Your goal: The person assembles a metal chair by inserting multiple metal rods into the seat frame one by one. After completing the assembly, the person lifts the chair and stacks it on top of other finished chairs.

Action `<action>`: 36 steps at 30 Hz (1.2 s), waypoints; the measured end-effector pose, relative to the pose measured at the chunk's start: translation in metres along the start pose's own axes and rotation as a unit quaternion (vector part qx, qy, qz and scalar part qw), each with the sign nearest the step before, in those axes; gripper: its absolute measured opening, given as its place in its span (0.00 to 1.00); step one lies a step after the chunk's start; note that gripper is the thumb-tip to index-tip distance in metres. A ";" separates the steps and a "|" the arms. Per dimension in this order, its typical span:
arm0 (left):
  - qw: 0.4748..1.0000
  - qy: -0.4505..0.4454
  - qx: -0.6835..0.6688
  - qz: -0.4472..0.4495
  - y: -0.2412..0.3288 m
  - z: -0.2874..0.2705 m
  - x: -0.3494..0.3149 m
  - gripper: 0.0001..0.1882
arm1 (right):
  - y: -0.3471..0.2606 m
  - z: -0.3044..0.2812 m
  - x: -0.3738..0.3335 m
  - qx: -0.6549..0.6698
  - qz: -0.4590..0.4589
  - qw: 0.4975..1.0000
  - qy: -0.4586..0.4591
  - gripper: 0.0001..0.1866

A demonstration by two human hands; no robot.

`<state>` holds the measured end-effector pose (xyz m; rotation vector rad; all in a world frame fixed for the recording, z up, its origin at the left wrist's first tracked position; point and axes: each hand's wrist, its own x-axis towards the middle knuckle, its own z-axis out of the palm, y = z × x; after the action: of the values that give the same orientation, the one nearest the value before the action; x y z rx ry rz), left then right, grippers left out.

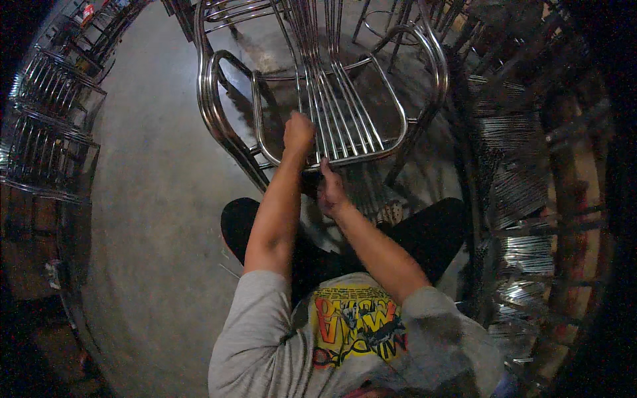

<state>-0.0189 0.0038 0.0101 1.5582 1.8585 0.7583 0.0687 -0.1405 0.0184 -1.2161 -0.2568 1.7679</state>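
Note:
A shiny metal tube chair (pixel 211 99) stands right in front of me, with curved armrests and a rounded seat frame. Thin metal rods (pixel 338 109) run down its back and along the seat to the front rail (pixel 361 158). My left hand (pixel 298 136) is closed in a fist around the leftmost seat rod, just behind the front rail. Lower and to the right, my right hand (pixel 331 191) is closed at the front rail, its thumb pointing up against the metal. Its other fingers are partly hidden below the rail.
Stacked metal frames with rods (pixel 50 152) stand along the left side. Many bundles of thin metal rods (pixel 521 166) lie on the right. A stool (pixel 381 26) and more frames are behind the chair. My bent legs (pixel 431 229) flank the chair's front on the concrete floor (pixel 152 219).

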 end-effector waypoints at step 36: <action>0.902 -0.023 0.323 0.285 -0.121 -0.025 0.085 0.26 | 0.085 -0.638 -0.492 -0.537 0.311 0.497 0.607 0.28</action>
<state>-0.1282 0.0684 -0.0706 2.5863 1.7106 0.3192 0.5716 -0.7733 -0.0392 -3.4898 0.0016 0.5303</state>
